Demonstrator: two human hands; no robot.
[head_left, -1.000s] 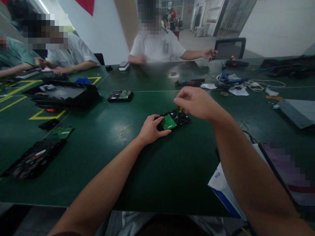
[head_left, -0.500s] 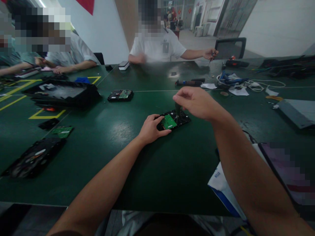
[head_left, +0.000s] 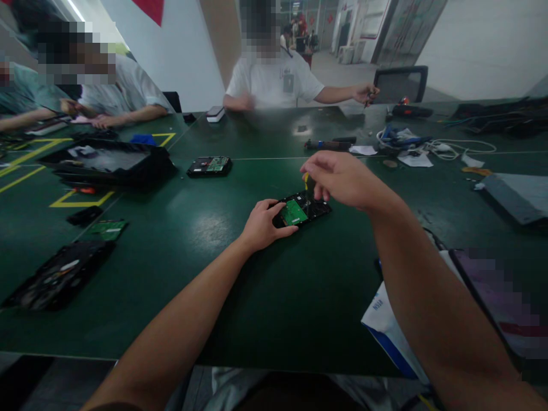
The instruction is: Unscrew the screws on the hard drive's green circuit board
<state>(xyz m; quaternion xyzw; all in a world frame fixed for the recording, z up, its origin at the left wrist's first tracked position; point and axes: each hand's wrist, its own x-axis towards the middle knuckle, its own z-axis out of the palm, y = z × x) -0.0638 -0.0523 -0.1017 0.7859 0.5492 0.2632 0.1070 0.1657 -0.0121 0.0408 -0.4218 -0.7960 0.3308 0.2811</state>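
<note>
A black hard drive (head_left: 317,210) with a green circuit board (head_left: 294,212) facing up lies on the dark green table. My left hand (head_left: 264,225) grips its left end, thumb along the near edge and fingers over the far edge. Above the drive's right half, my right hand (head_left: 338,178) has its fingers closed around a screwdriver (head_left: 307,181) with a yellow part on its handle. The screwdriver stands nearly upright, pointing down at the drive; its tip is too small to make out.
Another hard drive (head_left: 209,166) lies farther back. At left are an opened drive (head_left: 64,274), a loose circuit board (head_left: 107,229) and a black tray (head_left: 158,165). A white-and-blue packet (head_left: 385,319) lies by my right forearm. Across the table sits a person in a white shirt (head_left: 269,80).
The fingers of my right hand have shifted around the screwdriver handle, exposing its yellow part. My left hand and the hard drive stay in place.
</note>
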